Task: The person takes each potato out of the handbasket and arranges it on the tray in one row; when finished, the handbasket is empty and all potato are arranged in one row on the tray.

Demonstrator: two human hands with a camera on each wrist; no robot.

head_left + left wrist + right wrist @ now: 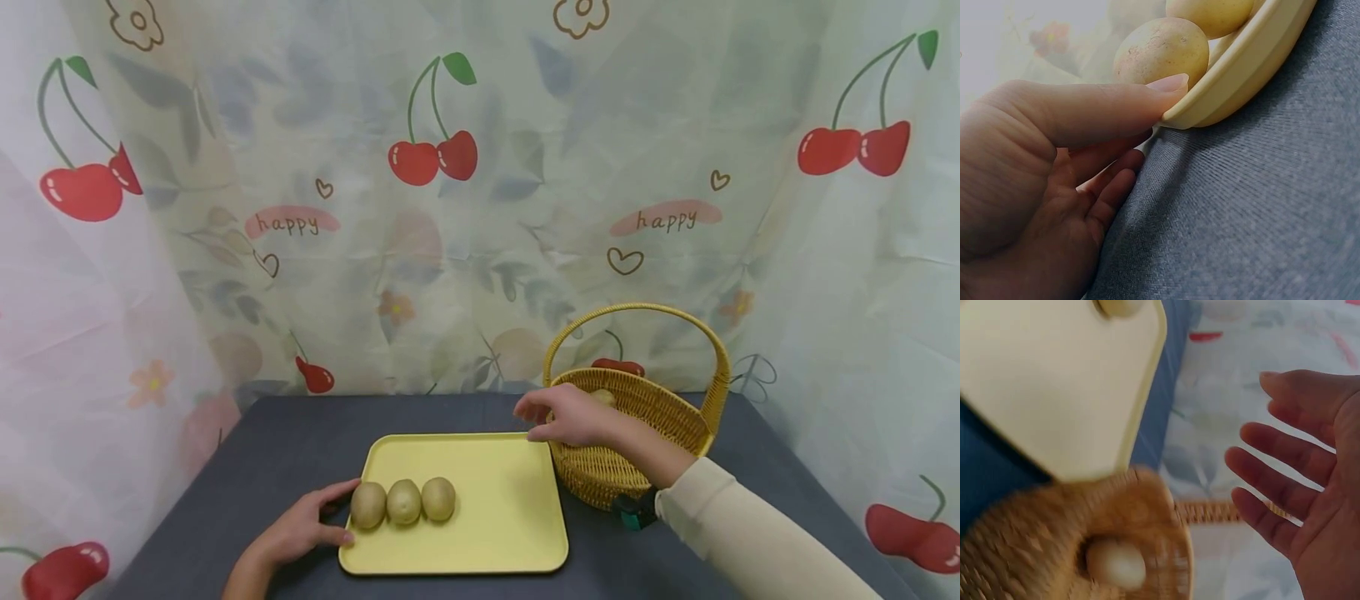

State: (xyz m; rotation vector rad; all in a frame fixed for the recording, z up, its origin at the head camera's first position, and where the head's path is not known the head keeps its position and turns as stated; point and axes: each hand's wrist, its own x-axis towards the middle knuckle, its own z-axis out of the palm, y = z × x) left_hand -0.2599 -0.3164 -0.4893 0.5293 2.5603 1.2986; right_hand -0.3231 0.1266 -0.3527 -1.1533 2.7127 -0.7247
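Observation:
On the yellow tray, three potatoes stand in a row along the left side. My left hand holds the tray's left edge. Its thumb lies over the rim, close to the nearest potato, while the other fingers stay low beside it. Above the left rim of the wicker basket hovers my right hand, palm down. The right wrist view shows the fingers spread and loose, with nothing in them. Inside the basket is another potato, blurred.
A tall arched handle rises over the basket, which stands to the right of the tray, close to its edge. Dark grey cloth covers the table. Behind and at both sides hangs a curtain printed with cherries.

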